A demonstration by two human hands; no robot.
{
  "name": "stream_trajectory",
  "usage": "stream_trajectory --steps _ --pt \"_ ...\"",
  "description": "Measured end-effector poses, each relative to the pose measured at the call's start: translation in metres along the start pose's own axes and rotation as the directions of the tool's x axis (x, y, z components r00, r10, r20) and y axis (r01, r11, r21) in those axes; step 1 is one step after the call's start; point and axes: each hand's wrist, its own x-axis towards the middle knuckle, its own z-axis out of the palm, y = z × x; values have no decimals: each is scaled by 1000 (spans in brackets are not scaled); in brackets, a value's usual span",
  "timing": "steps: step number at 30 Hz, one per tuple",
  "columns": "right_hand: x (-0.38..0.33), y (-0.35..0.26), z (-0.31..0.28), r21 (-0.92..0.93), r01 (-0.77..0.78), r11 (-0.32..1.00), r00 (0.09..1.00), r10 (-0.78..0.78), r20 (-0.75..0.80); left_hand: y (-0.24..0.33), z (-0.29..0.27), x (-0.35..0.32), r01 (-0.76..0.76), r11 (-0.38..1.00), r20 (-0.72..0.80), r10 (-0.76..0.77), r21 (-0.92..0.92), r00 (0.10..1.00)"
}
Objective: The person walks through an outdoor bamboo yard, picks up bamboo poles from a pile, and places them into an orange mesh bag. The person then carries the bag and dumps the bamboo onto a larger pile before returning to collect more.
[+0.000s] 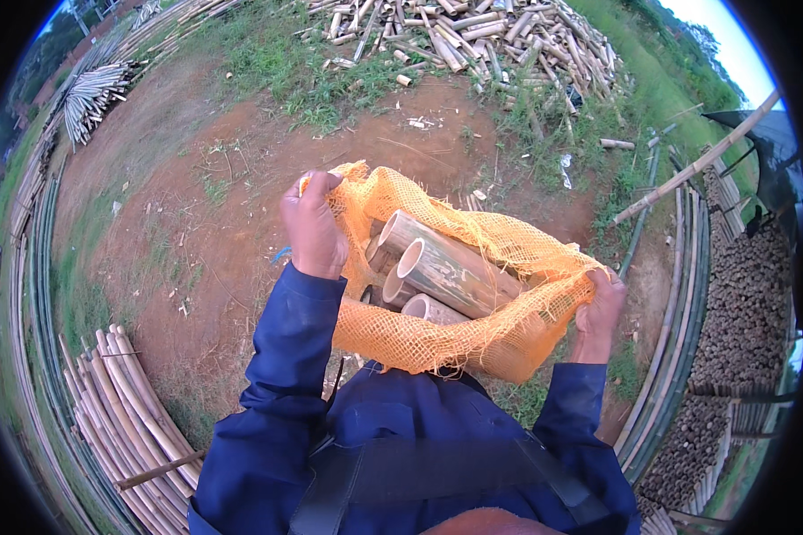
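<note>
An orange mesh sack is stretched wide in front of my body, its mouth facing up. Closed fingers of my left hand grip the rim at its left end. My right hand pinches the rim at the opposite end, fingers partly behind the netting. Several cut bamboo pieces lie inside, tilted, with hollow ends toward the left. The lower parts of the pieces are hidden by the sack's near side.
A heap of short bamboo offcuts lies on the ground ahead. Long bamboo poles are stacked at lower left and along the right. A slanted pole juts in at upper right. Bundled poles rest at far left.
</note>
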Motion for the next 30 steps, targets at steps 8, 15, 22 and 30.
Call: stream_trajectory --steps 8,15,22,30 --pt "172 27 59 5 -97 995 989 97 -112 -79 120 185 149 989 -18 -149 -7 989" --pt "328 44 148 20 62 998 968 -55 -244 -145 215 367 135 991 173 -129 -25 977" --pt "440 39 219 -136 43 990 851 -108 -513 -197 340 525 315 944 373 -329 99 868" --pt "510 47 272 -126 101 987 687 -161 -708 -284 485 644 457 863 636 -479 215 605"
